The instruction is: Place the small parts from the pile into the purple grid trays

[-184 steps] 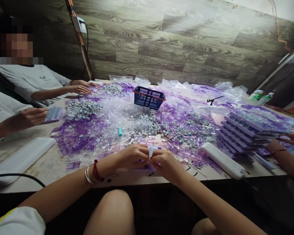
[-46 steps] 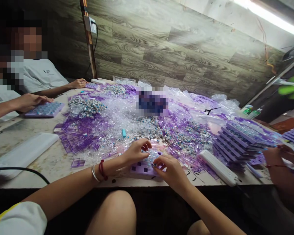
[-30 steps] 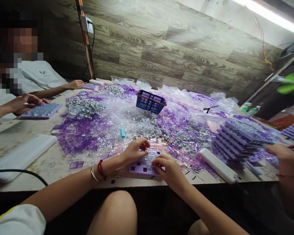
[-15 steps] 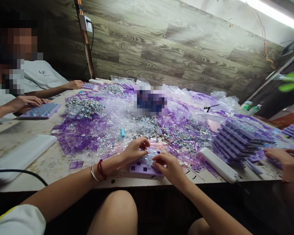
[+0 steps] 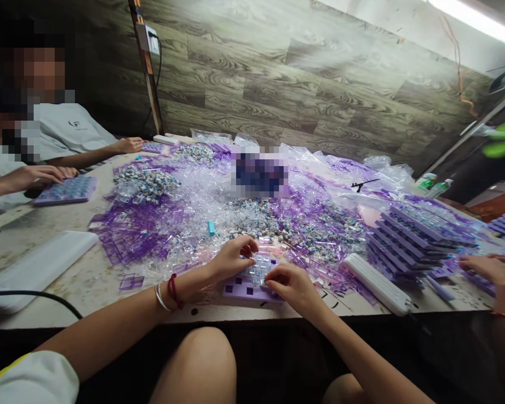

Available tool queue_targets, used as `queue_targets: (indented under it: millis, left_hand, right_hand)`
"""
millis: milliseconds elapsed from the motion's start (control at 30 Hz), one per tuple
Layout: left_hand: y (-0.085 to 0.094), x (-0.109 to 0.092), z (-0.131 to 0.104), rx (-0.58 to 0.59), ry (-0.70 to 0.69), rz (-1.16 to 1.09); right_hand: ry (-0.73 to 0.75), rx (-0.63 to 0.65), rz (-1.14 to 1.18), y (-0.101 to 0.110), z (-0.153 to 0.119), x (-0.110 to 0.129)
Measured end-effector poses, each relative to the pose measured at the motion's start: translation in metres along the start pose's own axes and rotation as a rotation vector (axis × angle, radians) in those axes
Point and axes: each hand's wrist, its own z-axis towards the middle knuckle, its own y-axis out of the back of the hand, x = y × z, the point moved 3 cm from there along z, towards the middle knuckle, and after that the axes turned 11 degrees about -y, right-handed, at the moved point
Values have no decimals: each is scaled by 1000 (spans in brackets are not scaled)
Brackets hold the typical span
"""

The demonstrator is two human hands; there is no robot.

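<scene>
Tight room between purple board point(image 5: 252, 291) and table edge point(image 5: 244, 320), left hand point(image 5: 232, 259) half-open, right hand point(image 5: 293, 285) can't tell, farther apart than earlier.

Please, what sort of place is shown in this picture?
It looks like a small hand-assembly workshop: loose parts are heaped on the table, a purple panel with square holes lies in front, and similar panels stand stacked nearby.

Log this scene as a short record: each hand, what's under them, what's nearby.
Left hand: curled, at the left of a purple tray
Right hand: at the tray's right; grip unclear
Tray contents: clear pieces; dark square holes front left
Beyond: teal block
Off right: white bar, stacked trays
Off left: white case
</scene>
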Motion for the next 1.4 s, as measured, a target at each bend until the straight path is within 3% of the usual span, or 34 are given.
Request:
queue_targets:
  millis: [367, 733, 1400]
  left_hand:
    - [1, 0, 0, 11, 6, 14]
    - [0, -1, 0, 26, -17, 28]
    - [-1, 0, -1, 21, -32, 22]
  right_hand:
    - [-54, 58, -22, -1, 2, 3]
    - [201, -43, -411, -3, -5, 14]
    - [162, -47, -457, -5, -5, 15]
